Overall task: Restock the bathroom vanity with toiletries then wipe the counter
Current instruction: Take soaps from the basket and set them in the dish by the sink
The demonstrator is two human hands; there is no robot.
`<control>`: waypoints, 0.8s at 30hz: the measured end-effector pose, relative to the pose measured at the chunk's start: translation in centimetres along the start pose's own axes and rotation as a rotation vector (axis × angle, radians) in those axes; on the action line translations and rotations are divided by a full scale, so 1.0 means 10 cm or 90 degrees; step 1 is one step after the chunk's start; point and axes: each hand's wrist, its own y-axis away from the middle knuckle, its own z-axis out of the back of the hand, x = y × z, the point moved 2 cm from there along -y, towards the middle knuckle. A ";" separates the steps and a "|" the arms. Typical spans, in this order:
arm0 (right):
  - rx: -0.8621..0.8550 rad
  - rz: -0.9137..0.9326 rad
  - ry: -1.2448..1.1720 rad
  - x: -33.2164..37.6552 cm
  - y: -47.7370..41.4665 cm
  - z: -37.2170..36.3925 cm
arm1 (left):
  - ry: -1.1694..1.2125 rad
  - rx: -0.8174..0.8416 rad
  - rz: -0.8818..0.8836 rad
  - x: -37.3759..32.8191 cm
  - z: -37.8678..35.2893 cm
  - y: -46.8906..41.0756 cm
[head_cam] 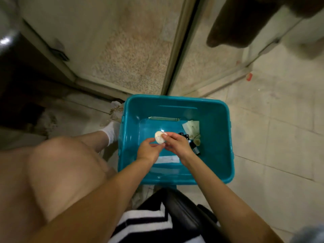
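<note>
The person is crouching over a teal bin [175, 98] on the tiled floor and holding a small round white disc, seemingly a wrapped soap [159, 137], above the bin's middle; the left hand [149, 150] is pinching its lower edge between thumb and fingertips, while the right hand [177, 144] is pinching its right side, one fingertip lying over the face; so both hands are grasping the soap and neither is free. Below and to the right, on the bin's floor, small dark bottles [193, 145] are lying close together, with pale paper packets [191, 126] behind them and a flat white sachet [168, 159] nearer the person. The soap is looking light and stiff, likely slick in its wrapper and liable to chip if dropped on tile; taking it by the rim, thumb opposite fingers, is probably the surest hold, and one hand should be enough. The vanity is not showing in this view.
</note>
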 end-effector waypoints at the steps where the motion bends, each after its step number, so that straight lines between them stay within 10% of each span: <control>1: 0.010 0.014 0.002 0.07 0.10 -0.01 | 0.031 -0.014 -0.011 -0.04 0.01 0.09; 24: 0.007 0.212 -0.114 0.49 1.96 -0.19 | 0.307 -0.008 -0.253 -0.19 0.22 1.71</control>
